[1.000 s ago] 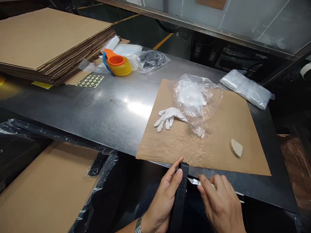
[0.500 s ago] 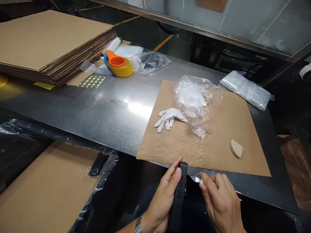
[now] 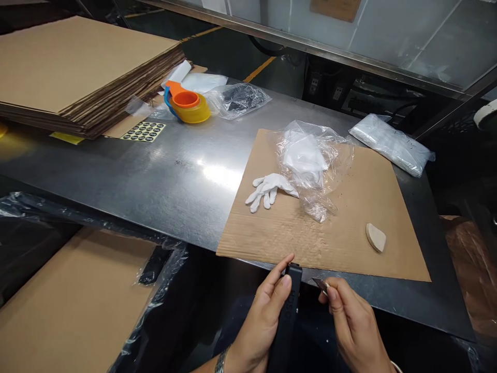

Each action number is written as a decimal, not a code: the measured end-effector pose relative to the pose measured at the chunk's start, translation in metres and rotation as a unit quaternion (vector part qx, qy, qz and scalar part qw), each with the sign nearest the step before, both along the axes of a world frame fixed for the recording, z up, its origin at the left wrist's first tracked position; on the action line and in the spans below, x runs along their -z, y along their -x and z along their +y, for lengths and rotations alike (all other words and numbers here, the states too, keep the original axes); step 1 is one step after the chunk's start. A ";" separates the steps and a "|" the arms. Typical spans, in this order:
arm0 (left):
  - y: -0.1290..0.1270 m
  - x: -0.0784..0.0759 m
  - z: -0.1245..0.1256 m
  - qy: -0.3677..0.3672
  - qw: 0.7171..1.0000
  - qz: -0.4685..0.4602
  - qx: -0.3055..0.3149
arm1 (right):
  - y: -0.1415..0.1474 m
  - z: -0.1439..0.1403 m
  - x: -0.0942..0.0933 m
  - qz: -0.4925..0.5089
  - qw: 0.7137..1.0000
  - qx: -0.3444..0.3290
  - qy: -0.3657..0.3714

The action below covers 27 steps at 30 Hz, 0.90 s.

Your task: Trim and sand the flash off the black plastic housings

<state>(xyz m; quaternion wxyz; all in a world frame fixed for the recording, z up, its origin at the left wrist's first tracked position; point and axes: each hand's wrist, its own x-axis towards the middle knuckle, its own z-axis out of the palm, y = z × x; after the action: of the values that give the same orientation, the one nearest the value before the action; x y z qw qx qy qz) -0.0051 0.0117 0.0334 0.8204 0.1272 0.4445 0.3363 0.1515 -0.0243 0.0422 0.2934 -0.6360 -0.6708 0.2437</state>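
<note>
My left hand (image 3: 263, 316) is closed around a long black part marked BOSCH (image 3: 288, 316), holding it upright just past the table's near edge. Its lower end runs out of view. To the right, my right hand (image 3: 355, 324) pinches a small craft knife (image 3: 320, 285) between thumb and fingers. The pointed blade sticks out toward the black part, with a gap between them; most of the handle is hidden in the fingers. Beyond both hands lies a cardboard sheet (image 3: 349, 228), bearing a beige wedge-shaped pad (image 3: 376, 238) and a white glove (image 3: 272, 190).
A clear bag of white cloths (image 3: 305, 155) lies on the cardboard. On the metal table (image 3: 182, 191) are a tape dispenser (image 3: 190, 106), a sticker sheet (image 3: 144, 131), stacked cardboard (image 3: 89, 62) and a wrapped package (image 3: 392, 144). A plastic-lined box (image 3: 77, 300) stands lower left.
My right hand has turned, so the blade that caught the light now shows dark and points up and left. The black part has tilted slightly in my left hand.
</note>
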 end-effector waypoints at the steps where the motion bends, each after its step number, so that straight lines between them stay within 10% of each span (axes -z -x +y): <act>1: 0.000 0.001 0.000 -0.005 1.000 0.007 0.001 | 0.001 0.001 -0.002 -0.011 1.000 0.004 -0.010; 27: 0.002 0.003 -0.002 -0.024 0.999 0.038 0.013 | 0.016 0.015 -0.008 -0.228 0.970 0.036 -0.078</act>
<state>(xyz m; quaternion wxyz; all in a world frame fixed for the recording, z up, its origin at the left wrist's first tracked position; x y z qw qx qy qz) -0.0072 0.0094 0.0308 0.8041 0.1653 0.4653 0.3309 0.1355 -0.0097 0.0504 0.1895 -0.6741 -0.7134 0.0283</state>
